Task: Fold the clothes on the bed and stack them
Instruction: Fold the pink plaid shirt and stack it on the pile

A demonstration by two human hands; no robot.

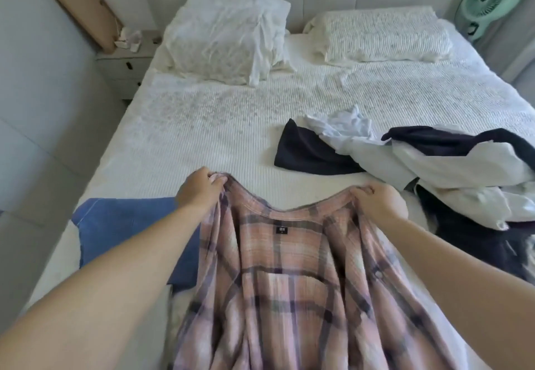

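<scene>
item: pink plaid shirt [292,277], being held up over the near edge of the bed [202,138], inner label facing the person. left hand [199,188] is pinching one shoulder, fingers [215,180] curled into the cloth; right hand [379,203] is gripping the other likewise. blue garment [130,233] is lying flat at left; a dark and white clothes heap [419,161] is lying at right.
</scene>
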